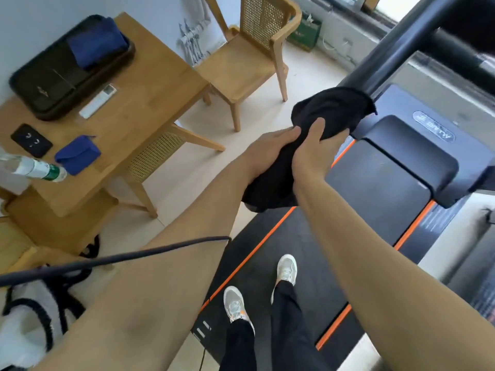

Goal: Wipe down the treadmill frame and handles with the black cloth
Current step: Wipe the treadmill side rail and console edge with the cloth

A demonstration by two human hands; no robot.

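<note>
as hands [267,148] [313,153] grip black cloth [329,111] beside upright [396,49]

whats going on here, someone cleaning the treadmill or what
A person stands on the treadmill belt and grips a black cloth with both hands, left hand and right hand side by side. The cloth's upper end appears bunched against the lower part of the frame's dark upright post. A wooden table with a water bottle stands off to the left.

upright [396,46] foot hidden by black cloth [329,111] | bottle [34,168] cut by left edge
</note>
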